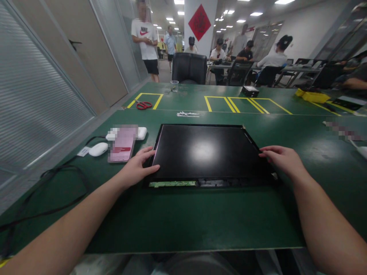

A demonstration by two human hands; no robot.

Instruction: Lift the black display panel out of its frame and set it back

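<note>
A black LCD screen panel [183,151] lies flat on the green table, its surface reflecting a bright spot. Along its near edge runs a narrow green circuit board [172,184]. My left hand [137,166] grips the panel's left edge, thumb over the top and fingers along the side. At the right edge, my right hand [282,158] has its thumb and fingers closed in a pinch on the rim. Its fingertips partly hide what they grip there.
Left of the panel are a pink-screened phone [122,147], a white mouse-shaped object [98,149] and black cables [65,168]. Red-handled scissors [143,105], small white pieces [187,114], a clear cup [174,86] and a black box [250,91] lie farther back. Several people stand or sit beyond.
</note>
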